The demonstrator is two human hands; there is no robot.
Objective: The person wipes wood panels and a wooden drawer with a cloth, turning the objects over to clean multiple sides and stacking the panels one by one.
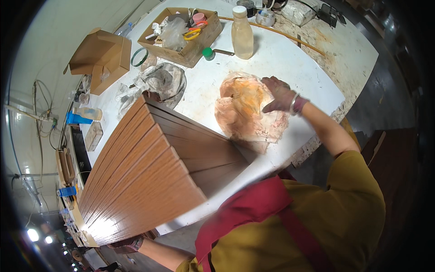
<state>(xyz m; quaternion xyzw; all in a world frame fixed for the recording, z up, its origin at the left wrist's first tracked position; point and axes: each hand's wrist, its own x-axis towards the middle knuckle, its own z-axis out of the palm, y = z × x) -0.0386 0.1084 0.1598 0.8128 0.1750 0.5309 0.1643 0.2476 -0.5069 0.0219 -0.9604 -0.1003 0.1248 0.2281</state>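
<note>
- The brown grooved panel [136, 177] is tilted over the left part of the white surface [199, 84], and its lower edge is met by the left hand [128, 244]; as the fingers are largely hidden there, it cannot be told how firmly that grip is closed.
- The stained cloth [240, 113] is spread, crumpled, on the surface to the right of the panel, and its right edge is reached by the gloved right hand [282, 96], whose grip is wide, thumb well apart from the fingers.
- For a sure hold, the cloth is best gathered into a bunch rather than pinched by one loose fold.
- The panel is best kept steady from below meanwhile, since so broad a piece could swing or slip if supported at one edge only.
- Sharp panel corners are best kept off the cloth, so that nothing is snagged.
- The bottle [243, 38] and the green cap [208, 53] are best given room, as both could be knocked by a wide sweep.
</note>
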